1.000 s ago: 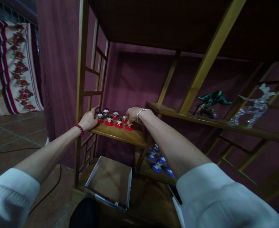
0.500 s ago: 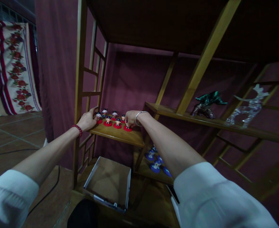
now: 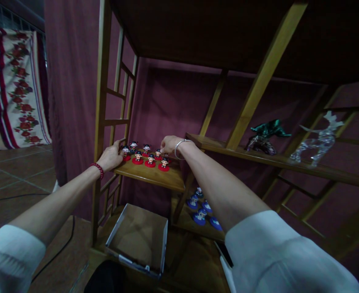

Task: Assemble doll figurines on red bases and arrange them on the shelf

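Small black-haired figurines (image 3: 150, 159) on round red bases stand in two rows on a wooden shelf (image 3: 150, 175). My left hand (image 3: 111, 157), with a red bead bracelet, is beside the leftmost figurine (image 3: 125, 152). Its index finger reaches out past that figurine, and the fingers look apart. At the right end of the back row, my right hand (image 3: 170, 145), with a silver bangle, has its fingers bent down over a figurine (image 3: 166, 156) that it partly hides. Just in front of this hand, the front right figurine (image 3: 164, 163) stands free.
Below the shelf lies a shallow open cardboard box (image 3: 138, 234). Figurines on blue bases (image 3: 200, 216) stand on a lower shelf to the right. Higher up are a dark green ornament (image 3: 266, 136) and a clear deer figure (image 3: 318, 140). A wooden post (image 3: 98, 122) rises at the left.
My right hand has let go of the front right figurine and moved up and back, to the back row. My left hand stays beside the leftmost figurine.
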{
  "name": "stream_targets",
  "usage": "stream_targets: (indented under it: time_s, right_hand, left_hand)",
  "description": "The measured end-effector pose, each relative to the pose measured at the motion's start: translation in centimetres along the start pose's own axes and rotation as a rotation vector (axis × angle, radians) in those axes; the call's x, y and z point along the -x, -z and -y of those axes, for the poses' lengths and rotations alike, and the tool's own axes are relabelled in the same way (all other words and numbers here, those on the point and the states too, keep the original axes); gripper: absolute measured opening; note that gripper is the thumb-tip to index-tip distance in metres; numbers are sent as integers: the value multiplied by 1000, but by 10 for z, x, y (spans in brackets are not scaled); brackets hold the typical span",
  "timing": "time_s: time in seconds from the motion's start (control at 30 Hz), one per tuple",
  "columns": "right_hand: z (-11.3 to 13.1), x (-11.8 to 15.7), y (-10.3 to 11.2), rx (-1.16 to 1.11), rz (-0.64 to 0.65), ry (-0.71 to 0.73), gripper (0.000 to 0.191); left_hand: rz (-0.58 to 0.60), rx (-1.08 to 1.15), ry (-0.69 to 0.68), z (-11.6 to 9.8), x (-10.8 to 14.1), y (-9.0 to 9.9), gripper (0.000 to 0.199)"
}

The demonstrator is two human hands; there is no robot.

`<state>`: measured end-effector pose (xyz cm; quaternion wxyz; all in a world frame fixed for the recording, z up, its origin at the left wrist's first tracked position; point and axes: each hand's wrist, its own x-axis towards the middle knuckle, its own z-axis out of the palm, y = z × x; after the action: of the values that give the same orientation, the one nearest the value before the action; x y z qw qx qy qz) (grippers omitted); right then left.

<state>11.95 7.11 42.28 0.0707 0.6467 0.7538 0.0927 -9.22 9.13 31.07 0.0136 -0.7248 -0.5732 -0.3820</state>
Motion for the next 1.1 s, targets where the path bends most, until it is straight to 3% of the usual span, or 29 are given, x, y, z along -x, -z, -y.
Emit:
stream_targets:
  time_s: [0.13, 0.3, 0.63, 1.1]
  right_hand:
    - [-3, -13, -7, -15, -143, -126, 39]
    - [-1, -22, -19, -54, -158, -253, 49]
    - [-7, -41, -32, -28, -38, -224, 57]
    - [-11, -52, -38, -12, 6, -200, 47]
  left_hand:
    - [-6, 30, -10, 3, -1, -2, 49]
    - [2, 40, -26, 2, 0, 1, 49]
    - [8, 45, 17, -2, 0, 2, 49]
    - [-4, 106, -4, 0, 0, 1, 51]
